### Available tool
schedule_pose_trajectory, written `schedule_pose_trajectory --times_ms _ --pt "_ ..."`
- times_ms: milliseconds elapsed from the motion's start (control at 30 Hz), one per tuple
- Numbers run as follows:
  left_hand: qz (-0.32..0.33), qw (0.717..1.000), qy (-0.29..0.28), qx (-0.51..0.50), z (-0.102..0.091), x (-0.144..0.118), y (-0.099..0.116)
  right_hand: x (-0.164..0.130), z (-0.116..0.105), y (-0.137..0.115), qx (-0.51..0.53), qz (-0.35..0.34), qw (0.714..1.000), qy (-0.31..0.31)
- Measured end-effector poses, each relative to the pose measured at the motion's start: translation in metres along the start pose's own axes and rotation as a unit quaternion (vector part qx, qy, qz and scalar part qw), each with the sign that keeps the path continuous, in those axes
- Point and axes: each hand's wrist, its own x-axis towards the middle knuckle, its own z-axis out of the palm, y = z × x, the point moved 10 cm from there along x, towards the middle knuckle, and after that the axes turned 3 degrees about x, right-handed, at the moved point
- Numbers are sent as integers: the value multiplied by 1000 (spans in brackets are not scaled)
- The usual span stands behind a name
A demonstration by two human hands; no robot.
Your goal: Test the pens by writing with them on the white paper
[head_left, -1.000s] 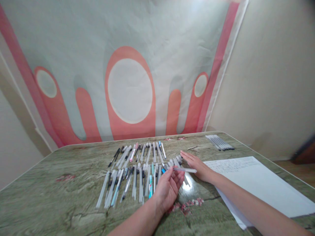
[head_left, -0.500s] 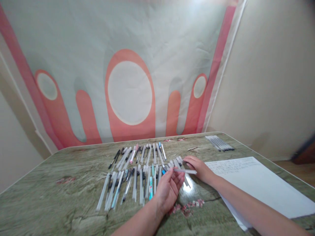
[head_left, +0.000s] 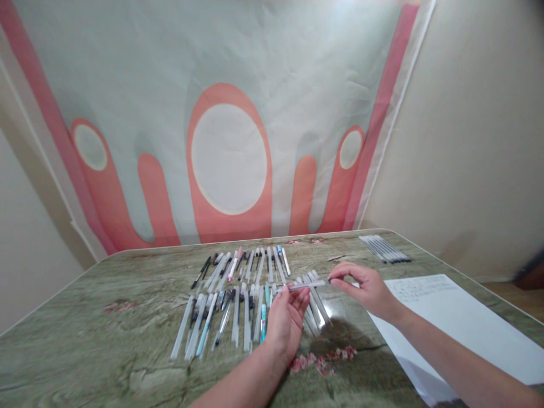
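Observation:
My left hand (head_left: 287, 317), palm turned up, is closed on a translucent pen barrel (head_left: 308, 285) lying level across its fingertips. Just right of the barrel's end, thumb and forefinger of my right hand (head_left: 361, 286) pinch a small black piece (head_left: 330, 280), perhaps a pen tip; its exact kind is too small to tell. The piece and the barrel look slightly apart. Beneath and beyond the held barrel, several clear pen barrels (head_left: 321, 309) lie side by side on the table. Left of my left hand is a row of pens and clear barrels (head_left: 236, 317), partly hidden by it.
A second row of pens (head_left: 255, 263) lies farther back. Several thin refills (head_left: 385, 249) lie together at the back right. A white sheet of paper (head_left: 459, 328) with writing sits under my right forearm. The wood-patterned table (head_left: 140, 328) meets a patterned cloth (head_left: 331, 73) behind.
My right hand has come away from the clear barrels, back toward me and right, and now holds up the small black piece. My left hand still holds the barrel, slightly raised.

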Motion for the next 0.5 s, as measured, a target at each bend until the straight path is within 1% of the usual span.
schedule_pose_trajectory --times_ms 67,133,367,500 --pt "1 1000 2 -2 -1 0 1 0 1 -13 -17 -33 999 -1" --pt "1 1000 1 0 0 0 1 -1 3 -16 -22 -48 999 4" --pt "10 1000 -3 11 0 1 3 -3 8 -8 -27 -43 999 14" --pt "17 1000 -5 9 0 1 4 -4 8 -9 -29 -47 998 15"
